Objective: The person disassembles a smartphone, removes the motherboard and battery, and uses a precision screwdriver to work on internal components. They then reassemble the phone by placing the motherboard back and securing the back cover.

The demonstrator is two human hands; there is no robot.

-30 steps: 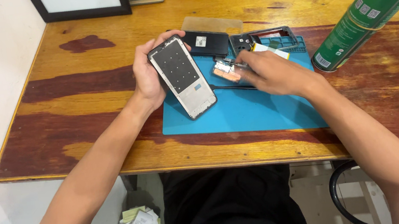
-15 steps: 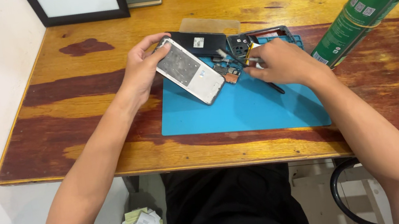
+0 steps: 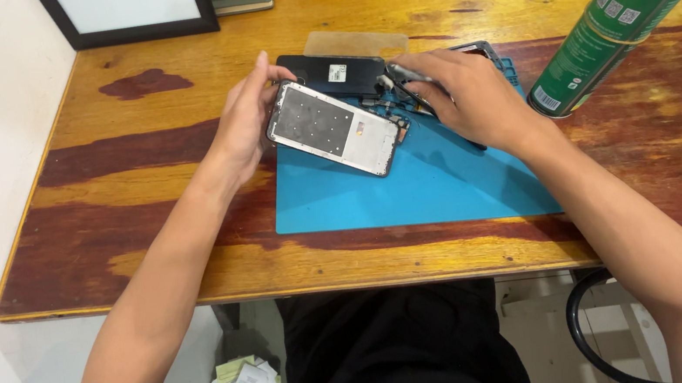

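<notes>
Holding an opened phone frame (image 3: 335,127) by its left end, the left hand (image 3: 243,125) keeps it tilted just above the blue work mat (image 3: 411,187), fingers curled around the frame's edge in a closed grip. The frame's bare metal inside faces up, and its right end points toward the right hand (image 3: 469,96). That hand rests over the far part of the mat, fingers pinched shut on a thin metal tool (image 3: 409,77) whose tip sits near the frame's upper right corner; whether the tip touches the frame cannot be told. Behind the frame lies a black flat phone part (image 3: 334,69) with a small white label, partly on the mat and partly on the wooden counter (image 3: 139,192). A green spray can (image 3: 612,20) with a white nozzle stands well to the right of the hands. A black-framed board (image 3: 128,9) leans at the counter's far left edge.
</notes>
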